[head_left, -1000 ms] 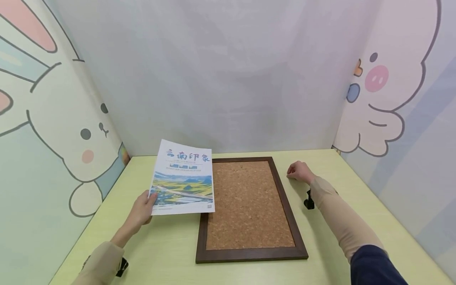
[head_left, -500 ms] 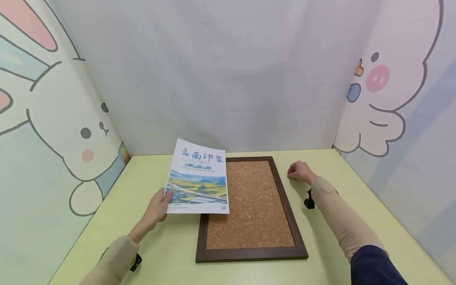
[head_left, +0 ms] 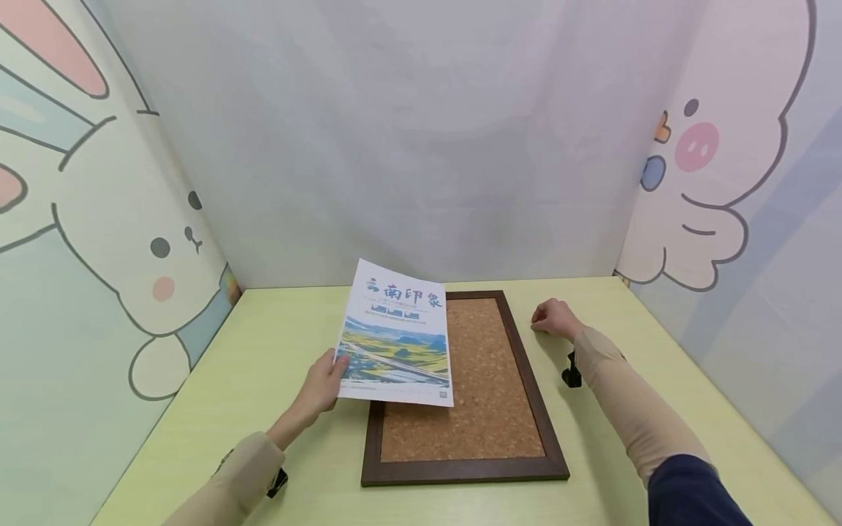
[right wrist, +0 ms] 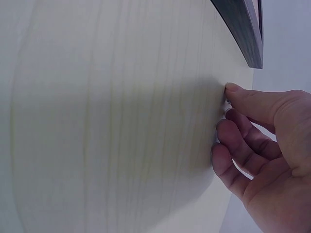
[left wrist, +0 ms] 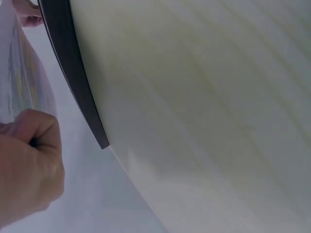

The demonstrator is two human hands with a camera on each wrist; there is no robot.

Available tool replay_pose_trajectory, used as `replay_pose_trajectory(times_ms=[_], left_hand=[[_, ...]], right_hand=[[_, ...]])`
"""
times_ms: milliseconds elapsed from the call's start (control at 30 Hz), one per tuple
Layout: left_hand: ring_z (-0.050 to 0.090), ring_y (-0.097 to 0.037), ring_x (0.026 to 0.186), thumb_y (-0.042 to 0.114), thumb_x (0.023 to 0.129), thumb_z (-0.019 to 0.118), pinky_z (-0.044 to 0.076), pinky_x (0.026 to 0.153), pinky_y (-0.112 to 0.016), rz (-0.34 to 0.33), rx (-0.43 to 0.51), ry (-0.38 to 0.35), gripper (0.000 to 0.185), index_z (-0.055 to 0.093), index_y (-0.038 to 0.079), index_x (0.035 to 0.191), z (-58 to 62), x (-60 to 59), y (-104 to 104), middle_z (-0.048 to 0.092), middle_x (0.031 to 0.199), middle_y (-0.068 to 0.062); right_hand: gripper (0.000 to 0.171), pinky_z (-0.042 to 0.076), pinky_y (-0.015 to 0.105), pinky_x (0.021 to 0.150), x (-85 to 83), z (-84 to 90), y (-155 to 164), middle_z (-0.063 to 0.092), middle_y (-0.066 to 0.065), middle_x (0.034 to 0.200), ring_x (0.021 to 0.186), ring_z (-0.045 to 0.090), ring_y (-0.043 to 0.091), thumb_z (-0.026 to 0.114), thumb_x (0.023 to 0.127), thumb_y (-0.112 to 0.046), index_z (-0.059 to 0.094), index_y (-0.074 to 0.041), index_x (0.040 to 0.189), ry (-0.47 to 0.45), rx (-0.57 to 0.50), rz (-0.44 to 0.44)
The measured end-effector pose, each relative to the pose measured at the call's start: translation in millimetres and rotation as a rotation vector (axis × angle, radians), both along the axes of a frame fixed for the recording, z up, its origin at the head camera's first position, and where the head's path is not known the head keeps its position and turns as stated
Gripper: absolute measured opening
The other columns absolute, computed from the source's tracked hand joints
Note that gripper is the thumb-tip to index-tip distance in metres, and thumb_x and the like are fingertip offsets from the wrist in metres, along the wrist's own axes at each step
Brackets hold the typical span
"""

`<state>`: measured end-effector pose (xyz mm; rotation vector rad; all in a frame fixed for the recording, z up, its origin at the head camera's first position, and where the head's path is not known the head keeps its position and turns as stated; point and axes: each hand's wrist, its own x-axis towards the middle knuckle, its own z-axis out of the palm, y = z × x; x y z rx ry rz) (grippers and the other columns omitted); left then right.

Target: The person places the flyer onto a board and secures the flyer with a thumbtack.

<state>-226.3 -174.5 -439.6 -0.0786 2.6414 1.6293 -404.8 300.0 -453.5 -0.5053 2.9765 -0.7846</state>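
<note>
A printed poster sheet [head_left: 396, 336] with Chinese characters over a landscape is held up by my left hand [head_left: 324, 380], thumb in front at its lower left edge. It overlaps the left part of a cork board [head_left: 496, 394] with a dark brown wooden frame [head_left: 460, 471], which lies flat on the table. In the left wrist view the poster [left wrist: 29, 73] shows beyond the curled fingers of my left hand [left wrist: 31, 165]. Right of the frame, my right hand [head_left: 555, 318] rests at the table, fingers loosely bent, fingertips near the surface in the right wrist view.
The pale yellow table [head_left: 276, 329] runs back to a grey curtain-like wall [head_left: 421, 146]. Side walls carry a cartoon rabbit [head_left: 131, 248] on the left and a white cartoon figure [head_left: 710, 175] on the right. Small black devices [head_left: 571, 371] sit at both wrists.
My left hand has carried the poster to the right, so it now covers more of the cork board. My right hand has stayed in place.
</note>
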Motion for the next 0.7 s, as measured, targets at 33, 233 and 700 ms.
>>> replay_pose_trajectory(times_ms=[33,233,700], left_hand=[[0.029,-0.008,0.035,0.023,0.106,0.034,0.025,0.035,-0.022,0.001,0.003,0.001,0.034,0.047,-0.001,0.126,-0.4,-0.1,3,0.065,0.07,-0.008],[0.028,-0.009,0.036,0.023,0.106,0.034,0.025,0.035,-0.022,-0.007,0.005,0.002,0.035,0.047,0.001,0.129,-2.1,0.6,20,0.068,0.076,-0.009],[0.04,-0.008,0.044,0.019,0.106,0.035,0.031,0.037,-0.023,-0.05,-0.039,0.05,0.031,0.05,-0.003,0.122,-4.9,4.0,59,0.067,0.087,-0.014]], right_hand=[[0.008,0.044,0.027,0.059,0.0,-0.1,0,0.069,0.012,0.077,0.063,0.055,0.014,0.07,0.083,-0.006,0.071,0.002,0.083,-0.003,-0.001,-0.001],[0.008,0.043,0.027,0.058,0.6,-0.2,0,0.068,0.012,0.075,0.063,0.054,0.014,0.07,0.084,-0.006,0.071,0.002,0.083,-0.015,-0.005,-0.008],[0.009,0.043,0.027,0.06,4.0,2.7,-1,0.068,0.012,0.074,0.063,0.053,0.013,0.07,0.083,-0.006,0.07,0.003,0.082,-0.008,-0.009,-0.004]])
